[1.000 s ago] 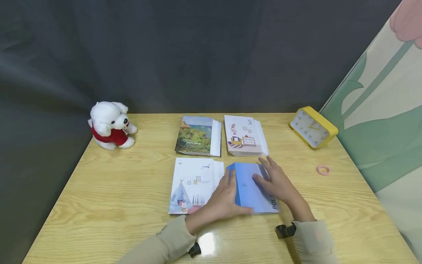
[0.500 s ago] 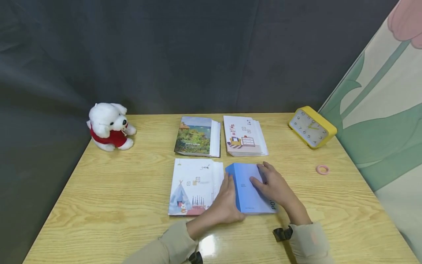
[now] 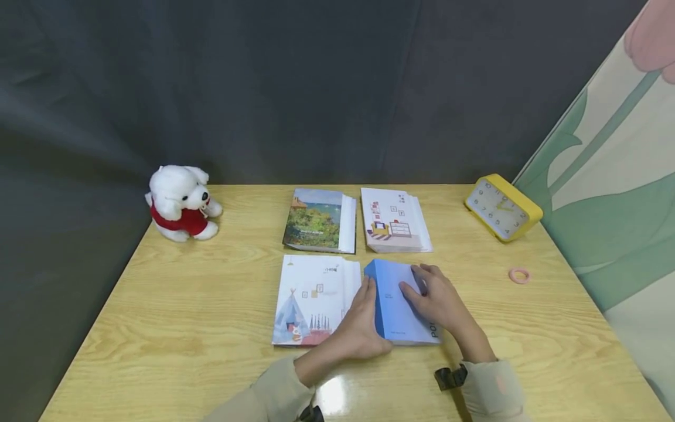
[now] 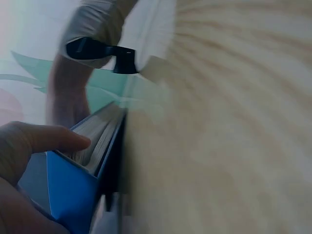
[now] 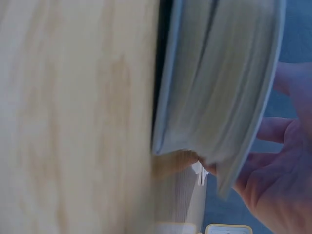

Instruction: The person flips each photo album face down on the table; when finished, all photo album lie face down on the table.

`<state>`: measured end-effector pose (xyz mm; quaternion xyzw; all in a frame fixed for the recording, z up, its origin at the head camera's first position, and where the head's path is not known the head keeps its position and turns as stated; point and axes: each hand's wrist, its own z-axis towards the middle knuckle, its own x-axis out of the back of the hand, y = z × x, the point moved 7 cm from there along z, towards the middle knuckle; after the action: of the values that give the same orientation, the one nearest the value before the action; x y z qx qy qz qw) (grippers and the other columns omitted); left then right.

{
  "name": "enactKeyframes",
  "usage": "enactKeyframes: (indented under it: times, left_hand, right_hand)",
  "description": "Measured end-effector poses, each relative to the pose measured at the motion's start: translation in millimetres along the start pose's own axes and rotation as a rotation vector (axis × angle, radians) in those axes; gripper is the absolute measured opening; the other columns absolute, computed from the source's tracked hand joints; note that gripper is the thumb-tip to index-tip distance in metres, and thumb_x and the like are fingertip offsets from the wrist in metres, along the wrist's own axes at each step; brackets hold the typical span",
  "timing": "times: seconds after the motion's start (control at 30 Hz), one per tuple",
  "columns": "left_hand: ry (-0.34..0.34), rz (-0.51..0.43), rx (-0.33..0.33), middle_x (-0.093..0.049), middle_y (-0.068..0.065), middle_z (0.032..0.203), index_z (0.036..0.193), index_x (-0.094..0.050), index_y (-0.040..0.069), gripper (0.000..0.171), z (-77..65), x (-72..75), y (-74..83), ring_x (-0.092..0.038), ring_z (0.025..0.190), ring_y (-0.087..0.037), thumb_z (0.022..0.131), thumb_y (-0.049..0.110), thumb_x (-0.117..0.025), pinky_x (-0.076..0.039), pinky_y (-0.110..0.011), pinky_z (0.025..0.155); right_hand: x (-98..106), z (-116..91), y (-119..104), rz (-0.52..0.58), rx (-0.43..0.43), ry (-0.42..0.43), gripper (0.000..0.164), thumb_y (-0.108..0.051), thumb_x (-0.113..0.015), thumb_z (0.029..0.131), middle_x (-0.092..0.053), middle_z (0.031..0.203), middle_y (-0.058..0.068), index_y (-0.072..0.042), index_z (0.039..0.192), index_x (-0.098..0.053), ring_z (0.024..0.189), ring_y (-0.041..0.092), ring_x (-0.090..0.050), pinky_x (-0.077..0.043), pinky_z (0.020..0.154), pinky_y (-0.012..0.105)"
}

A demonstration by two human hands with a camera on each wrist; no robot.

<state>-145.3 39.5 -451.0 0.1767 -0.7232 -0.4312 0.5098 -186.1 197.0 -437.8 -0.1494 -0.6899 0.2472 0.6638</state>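
Observation:
A thick blue photo album (image 3: 403, 302) lies flat on the wooden table, its spine to the left. Along that spine rests my left hand (image 3: 364, 325), its fingers straight. The left wrist view shows the left thumb (image 4: 61, 139) laid across the page edges. My right hand (image 3: 440, 299) grips the album from the right, thumb on the cover and fingers around its far right edge; the right wrist view shows a fingertip (image 5: 180, 162) beyond the page ends. Just left of it is a white album (image 3: 308, 299) with a tent picture, partly covered by my left forearm.
Behind lie a landscape-covered album (image 3: 313, 220) and a white album with furniture drawings (image 3: 392, 220). A plush white dog (image 3: 181, 202) sits back left. A yellow alarm clock (image 3: 501, 208) and a pink ring (image 3: 519, 275) are at the right. A dark curtain (image 3: 316, 88) stands behind.
The blue album has slid slightly left, closer to the tent album. My left thumb has drawn in to the album's near corner, and my right hand has moved left with the album.

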Motion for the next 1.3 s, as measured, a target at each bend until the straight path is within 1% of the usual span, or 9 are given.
enactKeyframes:
  times: [0.17, 0.27, 0.33, 0.47, 0.57, 0.77, 1.0, 1.13, 1.3]
  left_hand:
    - [-0.021, -0.056, -0.032, 0.003, -0.018, 0.164, 0.158, -0.003, 0.001, 0.126, -3.2, 8.0, 7.4, -0.017, 0.147, -0.039, 0.062, 0.009, -0.083, -0.026, -0.047, 0.114]
    - [-0.04, -0.056, -0.048, 0.004, -0.017, 0.164, 0.158, -0.003, 0.002, 0.125, -2.8, 11.6, 11.8, -0.02, 0.145, -0.042, 0.064, 0.011, -0.084, -0.029, -0.049, 0.113]
    - [-0.048, -0.048, -0.055, 0.005, -0.017, 0.164, 0.159, -0.003, 0.002, 0.124, -1.8, 14.4, 14.6, -0.021, 0.144, -0.043, 0.065, 0.012, -0.084, -0.032, -0.049, 0.111]
    - [-0.053, -0.008, -0.071, 0.005, -0.016, 0.164, 0.159, -0.006, 0.002, 0.123, 2.1, 21.3, 22.3, -0.021, 0.145, -0.041, 0.066, 0.014, -0.085, -0.033, -0.048, 0.111]
    - [-0.062, 0.047, -0.074, 0.003, -0.015, 0.165, 0.159, -0.009, 0.003, 0.122, 4.8, 24.7, 27.4, -0.019, 0.146, -0.038, 0.065, 0.015, -0.086, -0.035, -0.047, 0.11]
    - [-0.075, 0.13, -0.084, 0.004, -0.012, 0.166, 0.159, -0.012, 0.005, 0.121, 2.9, 31.0, 32.7, -0.017, 0.147, -0.033, 0.064, 0.019, -0.086, -0.042, -0.044, 0.105]
    - [-0.068, 0.124, -0.145, 0.006, -0.006, 0.166, 0.159, -0.015, 0.004, 0.119, 2.1, 31.7, 42.9, -0.017, 0.146, -0.031, 0.064, 0.018, -0.086, -0.043, -0.039, 0.104]
    - [-0.054, 0.129, -0.183, 0.005, -0.006, 0.166, 0.158, -0.017, 0.002, 0.118, 0.8, 30.8, 47.8, -0.018, 0.145, -0.031, 0.065, 0.02, -0.086, -0.042, -0.038, 0.104]
    - [-0.047, 0.127, -0.22, 0.006, -0.005, 0.166, 0.158, -0.017, 0.003, 0.117, 0.3, 30.6, 52.9, -0.02, 0.143, -0.029, 0.065, 0.021, -0.086, -0.042, -0.037, 0.104]
  right_hand:
    - [-0.4, -3.1, 1.0, 0.056, -0.027, -0.004, 0.059, -0.031, -0.057, 0.1, -0.041, 0.144, 0.036, 0.012, 0.139, -0.047, 0.131, 0.053, -0.04, -0.034, 0.106, 0.062]
    - [1.2, -4.6, -0.5, 0.098, -0.04, -0.019, 0.06, -0.033, -0.053, 0.102, -0.037, 0.147, 0.034, 0.012, 0.141, -0.045, 0.134, 0.051, -0.036, -0.032, 0.108, 0.06]
    - [3.3, -4.3, -2.0, 0.122, -0.034, -0.019, 0.061, -0.033, -0.052, 0.103, -0.038, 0.147, 0.033, 0.013, 0.142, -0.043, 0.133, 0.049, -0.039, -0.035, 0.107, 0.058]
    - [8.2, -2.6, -3.4, 0.168, -0.015, -0.008, 0.06, -0.032, -0.05, 0.104, -0.042, 0.145, 0.031, 0.014, 0.141, -0.043, 0.126, 0.047, -0.049, -0.044, 0.1, 0.055]
    - [9.6, -2.8, -1.8, 0.223, -0.026, -0.014, 0.06, -0.032, -0.05, 0.104, -0.046, 0.142, 0.031, 0.014, 0.141, -0.043, 0.125, 0.045, -0.051, -0.047, 0.097, 0.051]
    - [3.9, -5.2, -0.4, 0.338, -0.047, -0.038, 0.06, -0.033, -0.049, 0.104, -0.046, 0.143, 0.029, 0.011, 0.144, -0.041, 0.132, 0.043, -0.043, -0.046, 0.098, 0.05]
    - [3.5, -6.8, -2.6, 0.47, -0.005, -0.018, 0.054, -0.028, -0.048, 0.105, -0.048, 0.142, 0.028, 0.008, 0.146, -0.042, 0.134, 0.043, -0.042, -0.038, 0.106, 0.053]
    - [0.4, -7.0, -2.8, 0.588, 0.005, -0.038, 0.053, -0.025, -0.047, 0.106, -0.046, 0.144, 0.028, 0.008, 0.147, -0.04, 0.131, 0.04, -0.048, -0.046, 0.101, 0.044]
    - [-1.5, -7.3, -3.0, 0.738, -0.002, -0.073, 0.051, -0.022, -0.043, 0.107, -0.039, 0.151, 0.025, 0.007, 0.149, -0.036, 0.132, 0.038, -0.047, -0.05, 0.095, 0.034]
